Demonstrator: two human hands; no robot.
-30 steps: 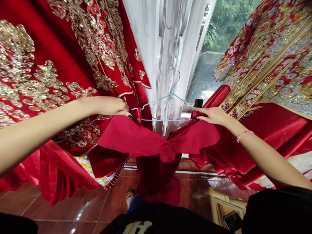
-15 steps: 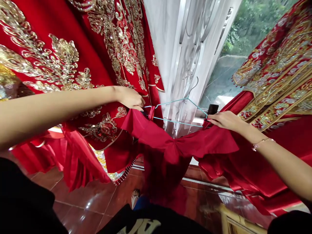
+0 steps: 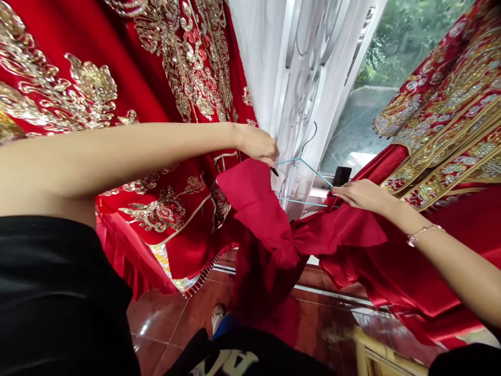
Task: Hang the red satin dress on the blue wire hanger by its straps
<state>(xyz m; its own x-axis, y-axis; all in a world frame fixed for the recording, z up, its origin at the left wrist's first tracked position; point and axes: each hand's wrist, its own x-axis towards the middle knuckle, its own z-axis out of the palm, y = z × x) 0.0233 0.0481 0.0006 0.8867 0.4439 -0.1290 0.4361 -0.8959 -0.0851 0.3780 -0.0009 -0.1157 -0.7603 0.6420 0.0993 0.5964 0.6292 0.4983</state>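
A plain red satin skirt (image 3: 270, 219) hangs folded from a light blue wire hanger (image 3: 309, 169). My left hand (image 3: 256, 143) is closed in a pinch on the left end of the skirt's waistband, lifted up near the hanger's neck. My right hand (image 3: 358, 193) rests with fingers together on the right end of the waistband, pressing at the black clip (image 3: 341, 176) on the hanger's right end. A thin bracelet (image 3: 422, 232) circles my right wrist.
Red robes with gold embroidery (image 3: 129, 78) hang at the left and at the right (image 3: 442, 115). White sheer curtains (image 3: 297, 68) and a window stand behind the hanger. The floor is glossy red tile (image 3: 164, 324). A pale wooden chair frame (image 3: 376, 355) sits at the lower right.
My left hand has moved right and upward along the hanger, drawing the skirt's left end with it toward the hook. My right hand has stayed at the right clip.
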